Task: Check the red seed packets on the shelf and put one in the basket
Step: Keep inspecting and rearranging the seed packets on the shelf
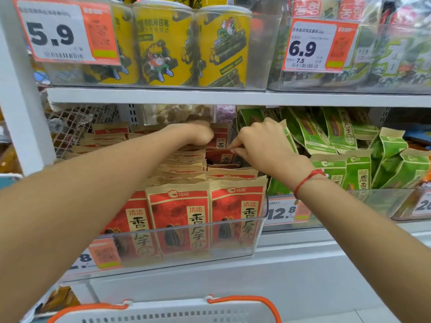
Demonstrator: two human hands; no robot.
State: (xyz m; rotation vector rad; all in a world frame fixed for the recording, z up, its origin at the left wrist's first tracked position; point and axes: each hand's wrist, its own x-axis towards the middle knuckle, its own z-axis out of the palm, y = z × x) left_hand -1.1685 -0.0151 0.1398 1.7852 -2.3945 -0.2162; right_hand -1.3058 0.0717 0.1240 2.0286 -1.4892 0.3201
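Several red seed packets (pixel 179 217) stand in rows inside a clear plastic bin (pixel 256 229) on the middle shelf. Both arms reach deep into the rows. My left hand (pixel 198 134) is curled over the tops of packets near the back. My right hand (pixel 258 145), with a red string on its wrist, pinches the top edge of one red packet (pixel 221 157) at the back of the right row. A white basket (pixel 163 311) with orange handles sits below at the frame's bottom edge.
Green seed packets (pixel 338 136) fill the bin to the right. Yellow snack cans (pixel 163 43) stand on the upper shelf behind price tags (pixel 65 31). A white shelf post (pixel 21 101) rises at the left. A price label (pixel 284 212) hangs below the right hand.
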